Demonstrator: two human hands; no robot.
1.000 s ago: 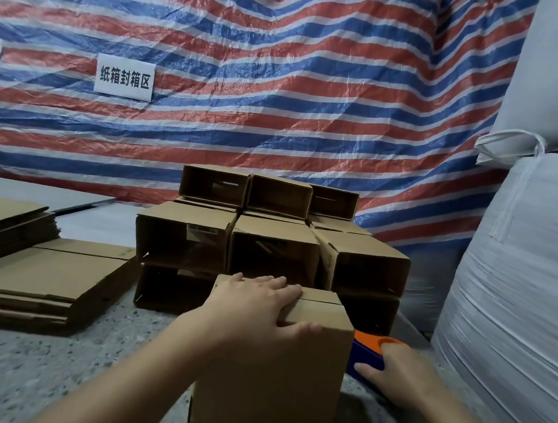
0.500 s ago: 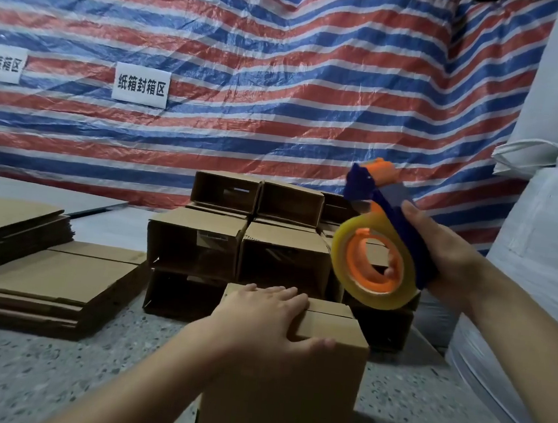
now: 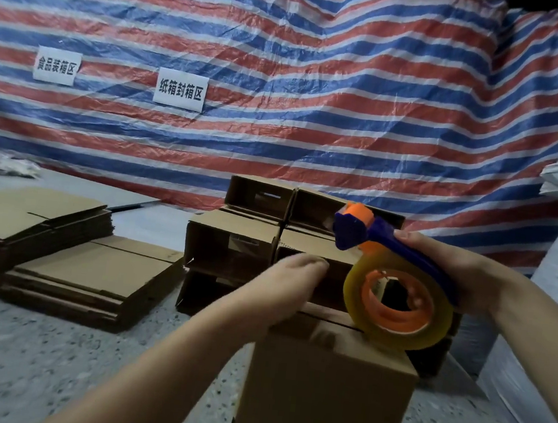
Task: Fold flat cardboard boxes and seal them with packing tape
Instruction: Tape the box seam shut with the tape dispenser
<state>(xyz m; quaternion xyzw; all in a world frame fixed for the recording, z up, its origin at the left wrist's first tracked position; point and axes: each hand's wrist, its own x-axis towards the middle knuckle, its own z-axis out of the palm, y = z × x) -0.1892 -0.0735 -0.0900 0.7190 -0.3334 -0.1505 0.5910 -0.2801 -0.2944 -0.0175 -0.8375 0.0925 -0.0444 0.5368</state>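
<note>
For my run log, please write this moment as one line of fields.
stage: taping box top | left hand: raised above box, fingers together | right hand: grips tape dispenser, roll at top seam | seam tape: none visible

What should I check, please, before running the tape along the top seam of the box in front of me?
1. Top flaps closed along the seam of the box: ok.
2. Right hand grips the tape dispenser firmly: ok.
3. Left hand steadies the box: cannot tell; it is blurred at the far top edge.
4. Tape roll over the seam: ok, its lower edge is at the box top.
5. Free tape end ready at the cutter: cannot tell, too small.
6. Left fingers clear of the tape path: not ok, they lie near the seam's far end.
</note>
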